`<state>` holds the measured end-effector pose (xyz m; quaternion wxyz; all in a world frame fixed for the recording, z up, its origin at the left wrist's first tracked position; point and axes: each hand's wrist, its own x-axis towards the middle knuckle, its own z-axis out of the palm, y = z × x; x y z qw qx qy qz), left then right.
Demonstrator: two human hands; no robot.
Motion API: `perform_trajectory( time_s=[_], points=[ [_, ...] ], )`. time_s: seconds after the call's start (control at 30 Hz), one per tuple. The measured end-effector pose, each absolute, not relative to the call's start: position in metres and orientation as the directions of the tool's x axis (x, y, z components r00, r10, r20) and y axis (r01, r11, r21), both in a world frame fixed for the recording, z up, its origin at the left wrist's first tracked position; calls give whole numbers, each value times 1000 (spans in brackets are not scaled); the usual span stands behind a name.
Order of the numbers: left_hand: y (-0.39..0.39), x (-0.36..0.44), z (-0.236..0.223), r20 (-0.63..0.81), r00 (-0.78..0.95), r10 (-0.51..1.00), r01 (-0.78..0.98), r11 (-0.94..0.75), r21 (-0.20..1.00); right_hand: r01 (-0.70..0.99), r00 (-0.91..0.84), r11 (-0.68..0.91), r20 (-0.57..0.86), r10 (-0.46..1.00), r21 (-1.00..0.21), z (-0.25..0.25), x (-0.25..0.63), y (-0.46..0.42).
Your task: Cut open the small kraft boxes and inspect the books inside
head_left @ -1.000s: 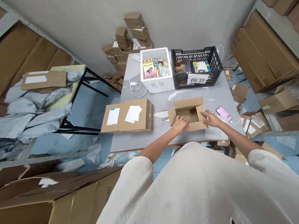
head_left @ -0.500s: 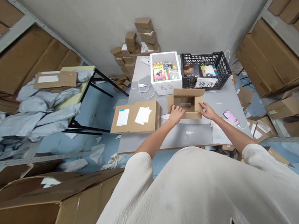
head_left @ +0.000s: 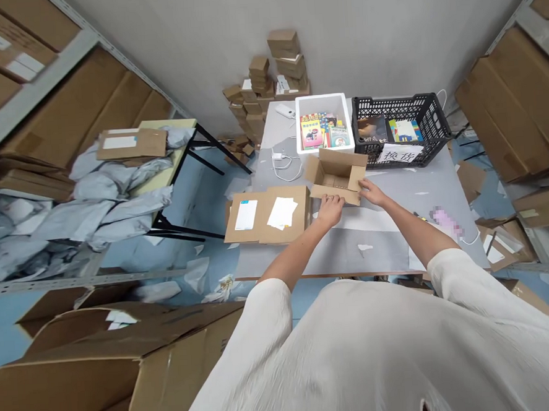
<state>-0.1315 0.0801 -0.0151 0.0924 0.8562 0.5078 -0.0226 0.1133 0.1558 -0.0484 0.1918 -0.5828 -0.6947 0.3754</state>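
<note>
A small cardboard box (head_left: 331,181) with its flaps spread stands on the grey table (head_left: 324,255), tilted slightly, and nothing shows inside it. My left hand (head_left: 330,210) is closed on the front flap, fingertips at its upper edge. At the box's right side, my right hand (head_left: 373,193) pinches the flap by its front corner. Just left of the box lie flat cardboard mailers (head_left: 266,227) with white papers (head_left: 282,213) on top. Behind it are a white foam bin (head_left: 347,121) of books and a black plastic crate (head_left: 432,127) holding books.
A pink pixelated item (head_left: 446,221) lies at the table's right. To the left, a side table (head_left: 184,146) bears grey parcels (head_left: 75,219). Large open cartons (head_left: 181,354) stand at lower left. Stacked boxes (head_left: 284,43) lean along the wall, and shelves flank both sides.
The box has tipped and turned, so its inside bottom shows more, and it sits closer to the foam bin. Both hands moved with it. The whole view has shifted, with the scene further right.
</note>
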Motion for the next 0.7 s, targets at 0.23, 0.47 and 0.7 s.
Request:
perform_trajectory(
  time_s=[0.23,0.47,0.7],
  points=[
    [72,-121,-6,-45,514,856,850,-502,158,721,-212,-13,-238,948,-693,-50,132,155],
    [59,-73,-7,-54,568,821,810,-545,216,741,-99,-114,-275,956,-662,-63,224,101],
    [38,4,-22,-114,636,763,756,-587,288,792,-23,-176,-316,948,-584,-71,331,28]
  ],
)
